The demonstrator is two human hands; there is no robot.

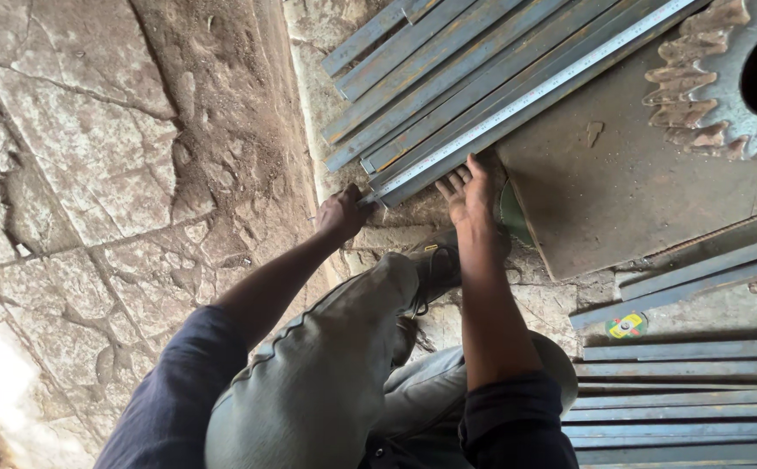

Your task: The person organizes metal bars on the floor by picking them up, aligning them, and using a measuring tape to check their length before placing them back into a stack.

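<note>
2 hands are down at the near end of the steel bars [448, 95], and we're looking straight down past a bent knee in grey trousers [326, 373]. A measuring tape [526, 95] lies stretched along the outermost bar, its long axis running from the low left, just by our fingers, up to the top right. Our left hand [341, 214] is curled closed at the tape's near end, right where the bar stops; it seems to pinch the tape tip, though the grip itself is hidden under the knuckles, so we can't tell exactly what it has. Our right hand [470, 195] is open and flat, fingers spread and pointing up at the bar's edge, fingertips touching or just beside it, holding nothing. So the tape runs away from both hands, with the left hand at its very end and the right just beside it along the bar. Both forearms reach forward, the right 1 nearly straight, the left angled in from the side. Beside the right hand sits a rusty metal plate [622, 191], with a big toothed gear [717, 78] on its far corner. More bars [682, 408] lie stacked at lower right on the cracked stone floor [92, 174].
</note>
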